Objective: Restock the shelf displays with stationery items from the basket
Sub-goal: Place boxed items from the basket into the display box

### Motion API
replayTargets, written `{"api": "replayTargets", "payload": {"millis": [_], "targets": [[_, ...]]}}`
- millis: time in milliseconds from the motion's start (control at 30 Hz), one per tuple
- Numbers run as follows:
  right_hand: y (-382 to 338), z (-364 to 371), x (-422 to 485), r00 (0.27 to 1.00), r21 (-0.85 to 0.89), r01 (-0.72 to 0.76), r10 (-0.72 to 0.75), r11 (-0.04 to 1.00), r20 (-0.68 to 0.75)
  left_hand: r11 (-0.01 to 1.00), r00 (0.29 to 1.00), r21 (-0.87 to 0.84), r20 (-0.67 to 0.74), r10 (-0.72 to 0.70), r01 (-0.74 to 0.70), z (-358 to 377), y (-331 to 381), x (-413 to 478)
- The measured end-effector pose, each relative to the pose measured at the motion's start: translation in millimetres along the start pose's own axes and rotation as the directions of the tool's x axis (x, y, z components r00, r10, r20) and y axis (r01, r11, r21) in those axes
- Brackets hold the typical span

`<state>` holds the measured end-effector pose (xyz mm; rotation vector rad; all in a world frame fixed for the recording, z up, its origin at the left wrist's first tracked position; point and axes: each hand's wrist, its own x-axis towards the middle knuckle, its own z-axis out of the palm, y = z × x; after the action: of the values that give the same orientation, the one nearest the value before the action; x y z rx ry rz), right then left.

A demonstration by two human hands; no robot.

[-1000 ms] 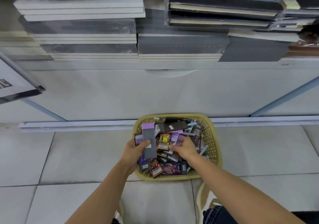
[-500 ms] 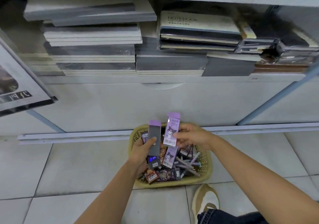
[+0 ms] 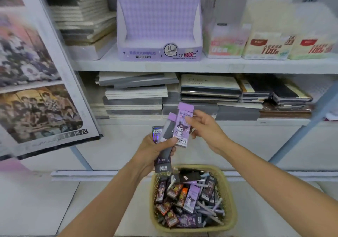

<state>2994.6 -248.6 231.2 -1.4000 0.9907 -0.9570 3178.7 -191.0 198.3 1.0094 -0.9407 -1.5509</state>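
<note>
A yellow woven basket (image 3: 229, 216) sits on the floor, full of small stationery packs and pens. Above it my left hand (image 3: 153, 150) grips a few flat packs (image 3: 167, 136), dark ones with purple tops. My right hand (image 3: 206, 129) pinches a purple Kuromi lead pack (image 3: 182, 127) by its right edge and holds it upright beside the left hand's packs. On the shelf above stands a purple display box (image 3: 159, 52) marked 2B 0.5 mm; its tray looks empty.
Stacks of notebooks (image 3: 135, 97) fill the lower shelf behind my hands. Pale boxed goods (image 3: 265, 46) stand right of the purple box. A large poster board (image 3: 42, 75) leans at the left. Blue-grey slanted struts (image 3: 300, 129) cross the white base panel.
Both hands rose from the basket with their packs, up to lower-shelf height. My view tilted up, so the upper shelf and the purple display box came into sight.
</note>
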Motion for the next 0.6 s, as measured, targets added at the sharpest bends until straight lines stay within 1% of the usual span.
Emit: {"api": "replayTargets", "payload": {"millis": [67, 133, 233, 300, 367, 433, 467, 533, 600], "targets": [[-31.1, 0.4, 4.8, 0.997, 0.000, 0.081, -0.081, 0.997, 0.009, 0.998, 0.998, 0.038, 0.027, 0.056, -0.057, 5.9, 33.9, 0.4], [-65.1, -1.4, 11.2, 0.986, 0.041, 0.164, -0.163, 0.986, -0.015, 0.989, 0.991, 0.077, 0.048, 0.124, -0.128, 11.4, 71.0, 1.1], [-117.1, -7.9, 26.6, 0.946, 0.120, 0.318, -0.307, 0.940, -0.106, 0.962, 0.963, 0.042, 0.037, 0.268, -0.269, 14.1, 124.1, 3.7], [-146.8, -12.2, 39.7, 0.903, 0.100, 0.414, -0.393, 0.905, -0.176, 0.933, 0.933, 0.033, -0.007, 0.360, -0.359, 10.1, 152.4, 5.7], [-169.2, -12.3, 53.1, 0.870, 0.044, 0.469, -0.453, 0.882, -0.196, 0.903, 0.901, 0.057, -0.058, 0.429, -0.426, 1.9, 172.3, 7.9], [-183.2, -6.8, 65.9, 0.850, -0.064, 0.506, -0.509, 0.860, -0.132, 0.876, 0.866, 0.101, -0.134, 0.482, -0.472, -6.3, 185.2, 11.5], [-187.1, -2.5, 71.5, 0.852, -0.142, 0.504, -0.517, 0.852, -0.082, 0.860, 0.842, 0.120, -0.173, 0.510, -0.496, -10.4, 190.0, 14.1], [-188.2, 4.7, 82.0, 0.874, -0.297, 0.462, -0.485, 0.835, -0.004, 0.824, 0.789, 0.140, -0.238, 0.566, -0.549, -19.1, 197.6, 20.2], [-184.6, 5.6, 87.7, 0.891, -0.429, 0.422, -0.453, 0.799, 0.033, 0.799, 0.748, 0.145, -0.287, 0.598, -0.584, -26.9, 205.7, 24.5]]}}
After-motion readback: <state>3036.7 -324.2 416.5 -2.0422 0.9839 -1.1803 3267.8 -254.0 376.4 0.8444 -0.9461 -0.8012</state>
